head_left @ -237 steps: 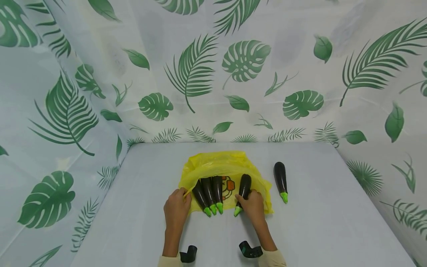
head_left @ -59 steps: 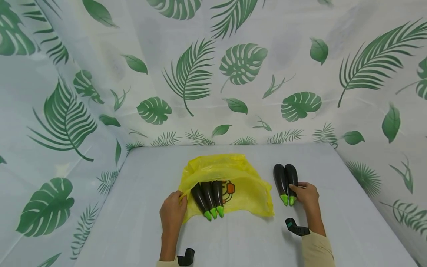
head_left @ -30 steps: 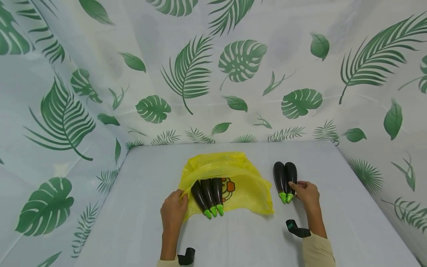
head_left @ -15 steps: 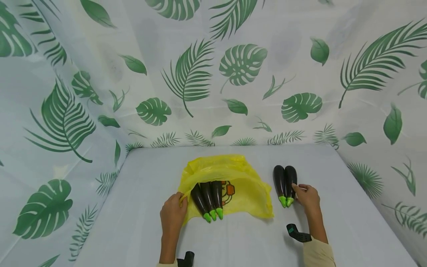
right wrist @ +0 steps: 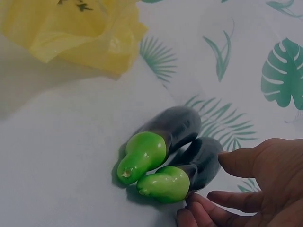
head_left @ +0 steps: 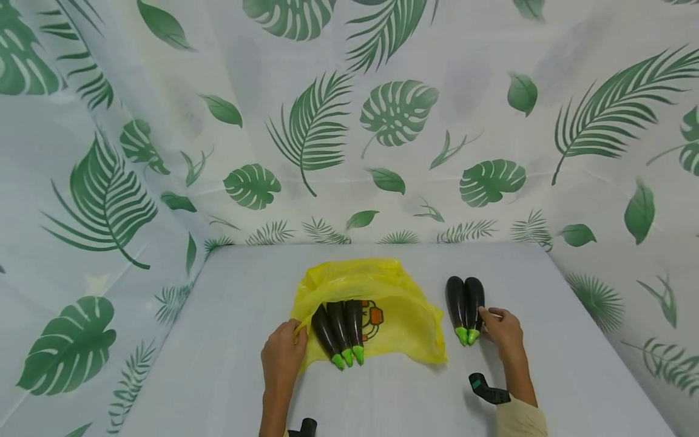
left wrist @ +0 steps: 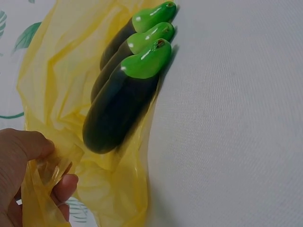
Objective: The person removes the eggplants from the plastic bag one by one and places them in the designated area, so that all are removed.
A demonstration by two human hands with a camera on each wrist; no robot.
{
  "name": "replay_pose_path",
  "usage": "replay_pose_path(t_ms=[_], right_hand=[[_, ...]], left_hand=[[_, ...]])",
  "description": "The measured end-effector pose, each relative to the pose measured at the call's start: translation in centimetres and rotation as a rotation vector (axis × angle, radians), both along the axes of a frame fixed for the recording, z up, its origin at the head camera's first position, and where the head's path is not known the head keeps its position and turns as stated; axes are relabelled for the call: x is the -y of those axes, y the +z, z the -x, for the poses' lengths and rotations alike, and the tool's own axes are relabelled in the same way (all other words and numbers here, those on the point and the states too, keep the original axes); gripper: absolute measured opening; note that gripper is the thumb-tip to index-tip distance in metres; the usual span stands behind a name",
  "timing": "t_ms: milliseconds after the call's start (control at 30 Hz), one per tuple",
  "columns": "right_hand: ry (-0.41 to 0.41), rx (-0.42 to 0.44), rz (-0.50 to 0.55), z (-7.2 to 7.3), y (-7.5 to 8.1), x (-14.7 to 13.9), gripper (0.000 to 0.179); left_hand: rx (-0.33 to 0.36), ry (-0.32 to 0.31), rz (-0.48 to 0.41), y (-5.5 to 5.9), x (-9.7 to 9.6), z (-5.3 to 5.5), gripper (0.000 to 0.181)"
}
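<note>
My left hand [head_left: 282, 352] pinches the left edge of a yellow plastic bag [head_left: 409, 337], its mouth spread toward me. In the left wrist view the thumb and fingers hold the thin film [left wrist: 52, 165]. Three dark eggplants [head_left: 340, 321] with green stem ends lie side by side in the mouth; their far ends are partly under the bag. Right of the bag, two more eggplants [head_left: 455, 300] lie together on the table. My right hand [head_left: 505, 331] is beside the rightmost eggplant [head_left: 475, 297], thumb at its side, fingers loosely bent and not gripping it.
A white-covered table [head_left: 382, 400] lies under everything. Behind it hangs a white curtain [head_left: 327, 206] printed with green leaves, which also runs along both sides. A black device [head_left: 488, 389] sits at the right wrist, and another [head_left: 307, 427] at the left.
Earlier my right hand held an eggplant at the bag's right side; that eggplant now lies beside the other one on the right. The right thumb has since slid off it. The left hand keeps its hold.
</note>
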State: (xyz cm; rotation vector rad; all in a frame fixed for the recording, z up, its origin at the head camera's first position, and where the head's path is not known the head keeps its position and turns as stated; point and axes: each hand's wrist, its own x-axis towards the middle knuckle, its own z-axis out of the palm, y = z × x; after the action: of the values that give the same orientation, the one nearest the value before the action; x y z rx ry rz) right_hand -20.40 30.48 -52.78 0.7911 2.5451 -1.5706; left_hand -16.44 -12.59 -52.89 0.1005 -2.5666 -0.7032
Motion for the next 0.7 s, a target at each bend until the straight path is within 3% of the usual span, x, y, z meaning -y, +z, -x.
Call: replay_pose_path(t_ms=[300,433,533,700], right_hand=[[-0.035,-0.015,-0.003,-0.5,0.3,0.4,0.065],[-0.053,-0.027,-0.084,-0.8,0.6,0.6,0.063],[-0.071,-0.045,-0.144,-0.9,1.3,0.7,0.062],[-0.098,-0.100,-0.132,-0.9,3.0,1.1,0.061]], left_hand=[[-0.016,-0.007,0.000,0.1,-0.1,-0.2,0.009],[-0.022,-0.005,0.001,0.0,-0.1,-0.3,0.009],[-0.034,-0.009,0.006,0.0,0.0,-0.3,0.009],[-0.053,-0.011,0.015,0.1,0.0,-0.1,0.009]])
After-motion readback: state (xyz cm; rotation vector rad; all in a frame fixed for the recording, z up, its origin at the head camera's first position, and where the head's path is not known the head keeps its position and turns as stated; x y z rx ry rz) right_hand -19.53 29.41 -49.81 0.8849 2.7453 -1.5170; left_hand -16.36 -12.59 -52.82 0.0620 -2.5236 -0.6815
